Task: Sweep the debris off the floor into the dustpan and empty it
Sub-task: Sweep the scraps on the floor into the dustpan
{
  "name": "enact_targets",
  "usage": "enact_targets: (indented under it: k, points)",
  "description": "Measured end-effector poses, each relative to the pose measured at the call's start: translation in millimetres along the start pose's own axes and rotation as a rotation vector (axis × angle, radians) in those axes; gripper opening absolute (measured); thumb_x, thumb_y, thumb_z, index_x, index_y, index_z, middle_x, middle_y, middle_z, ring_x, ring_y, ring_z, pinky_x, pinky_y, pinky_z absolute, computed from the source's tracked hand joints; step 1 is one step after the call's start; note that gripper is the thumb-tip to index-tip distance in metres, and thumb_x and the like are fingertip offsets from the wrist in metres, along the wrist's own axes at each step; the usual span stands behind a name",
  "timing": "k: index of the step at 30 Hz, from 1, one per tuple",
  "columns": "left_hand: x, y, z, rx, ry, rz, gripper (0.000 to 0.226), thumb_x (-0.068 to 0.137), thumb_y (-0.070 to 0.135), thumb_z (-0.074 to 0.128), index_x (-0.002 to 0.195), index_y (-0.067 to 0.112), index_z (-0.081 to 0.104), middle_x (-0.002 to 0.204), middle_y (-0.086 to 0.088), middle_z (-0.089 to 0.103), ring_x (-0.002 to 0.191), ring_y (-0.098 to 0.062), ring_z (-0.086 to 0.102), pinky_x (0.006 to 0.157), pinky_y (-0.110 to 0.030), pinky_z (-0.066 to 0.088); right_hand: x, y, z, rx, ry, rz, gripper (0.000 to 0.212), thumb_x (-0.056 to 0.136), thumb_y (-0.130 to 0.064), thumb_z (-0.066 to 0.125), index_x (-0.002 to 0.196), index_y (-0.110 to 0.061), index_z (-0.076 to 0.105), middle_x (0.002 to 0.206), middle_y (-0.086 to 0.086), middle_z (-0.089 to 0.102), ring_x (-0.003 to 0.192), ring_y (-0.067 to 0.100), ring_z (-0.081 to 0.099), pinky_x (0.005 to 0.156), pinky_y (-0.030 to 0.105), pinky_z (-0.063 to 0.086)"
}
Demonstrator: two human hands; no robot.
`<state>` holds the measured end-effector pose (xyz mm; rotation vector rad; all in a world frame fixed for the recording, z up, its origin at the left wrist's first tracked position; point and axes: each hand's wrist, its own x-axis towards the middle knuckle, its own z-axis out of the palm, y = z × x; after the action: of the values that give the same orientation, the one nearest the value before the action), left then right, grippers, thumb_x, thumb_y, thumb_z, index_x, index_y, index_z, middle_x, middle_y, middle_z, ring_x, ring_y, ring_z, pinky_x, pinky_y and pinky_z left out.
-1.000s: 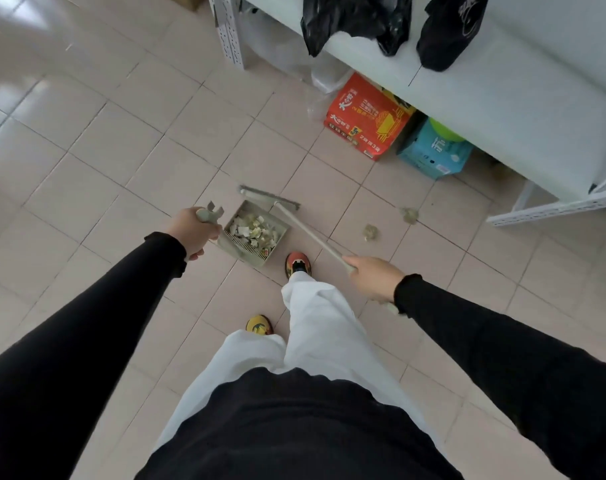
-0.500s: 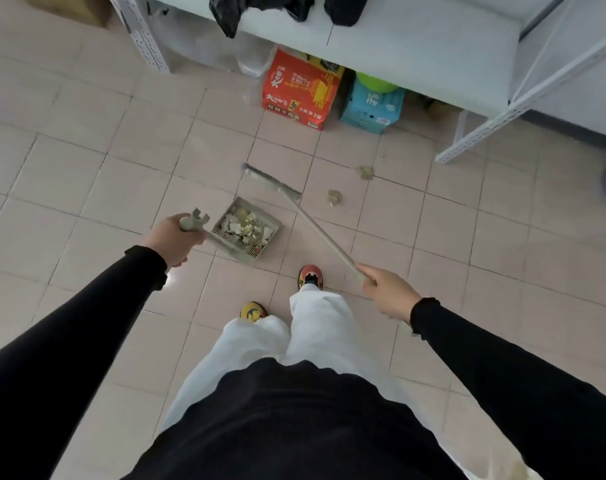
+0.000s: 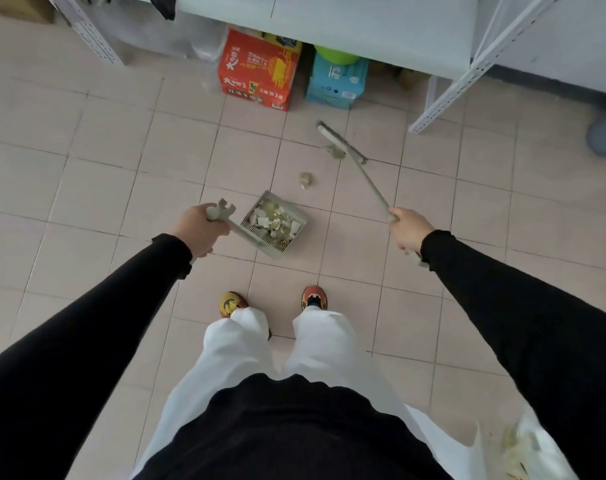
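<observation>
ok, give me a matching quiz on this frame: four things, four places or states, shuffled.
Things:
1. dustpan
2. broom
3. red box
4. loose scrap

Places or states:
a. gripped by the right hand
b. under the shelf
c. gripped by the left hand, holding scraps
d. on the floor, between the pan and the brush head

Pairs: 1-c, 2-a, 3-b, 4-d
</observation>
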<state>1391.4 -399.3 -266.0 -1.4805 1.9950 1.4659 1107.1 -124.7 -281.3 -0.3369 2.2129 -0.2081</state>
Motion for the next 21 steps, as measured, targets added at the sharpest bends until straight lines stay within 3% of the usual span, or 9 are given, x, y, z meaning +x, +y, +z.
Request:
enact_targets:
  k: [2,5,9,15,18,21]
  points:
    - [2,14,21,-0.006,-0.002,-0.021,0.029,0.091,0.008,0.062,0.118,0.016,0.065,0.073,-0.007,0.052,0.056,-0.021,0.046,0.050,-0.027,0.041,17,4,-15,-0.063,-0.053,0.003,0.053,0.099,-0.005,0.041,0.151,-0.009,0.037,0.095,0.006,0.054,0.063,0.021,0.053,0.056,0.029,0.045]
    - [5,35,50,-0.006,-0.003,-0.059,0.029,0.090,0.008,0.060,0.117,0.019,0.061,0.078,-0.008,0.055,0.057,-0.021,0.047,0.049,-0.027,0.040,29,5,-21,-0.130,-0.110,-0.005,0.049,0.099,-0.003,0.042,0.148,-0.004,0.040,0.100,0.012,0.051,0.057,0.015,0.048,0.051,0.023,0.042]
    - [7,53,78,-0.007,0.007,-0.114,0.026,0.089,0.008,0.058,0.114,0.015,0.062,0.083,-0.011,0.057,0.058,-0.021,0.046,0.050,-0.028,0.039,17,22,-9,-0.240,-0.246,0.001,0.045,0.093,0.004,0.047,0.138,-0.001,0.050,0.088,0.017,0.058,0.067,0.029,0.058,0.050,0.025,0.044]
    - [4,63,91,-0.034,0.021,-0.130,0.026,0.087,0.008,0.058,0.112,0.014,0.064,0.084,-0.013,0.057,0.058,-0.023,0.046,0.052,-0.030,0.039,-24,83,-52,-0.091,-0.383,-0.016,0.042,0.101,-0.016,0.039,0.140,-0.022,0.052,0.076,0.007,0.051,0.046,0.015,0.043,0.038,0.022,0.033]
    - [3,65,93,-0.050,0.014,-0.135,0.030,0.086,0.007,0.058,0.114,0.016,0.063,0.086,-0.013,0.057,0.058,-0.023,0.045,0.052,-0.030,0.039,-51,104,-68,-0.039,-0.394,-0.017,0.044,0.102,-0.024,0.040,0.145,-0.033,0.046,0.079,0.003,0.051,0.049,0.012,0.042,0.040,0.021,0.036]
    - [2,66,93,-0.041,0.016,-0.132,0.026,0.087,0.008,0.059,0.112,0.014,0.064,0.086,-0.014,0.055,0.059,-0.023,0.046,0.052,-0.029,0.039,-45,104,-66,0.032,-0.314,-0.032,0.047,0.102,-0.022,0.038,0.147,-0.034,0.044,0.081,0.003,0.052,0.051,0.013,0.043,0.041,0.023,0.038]
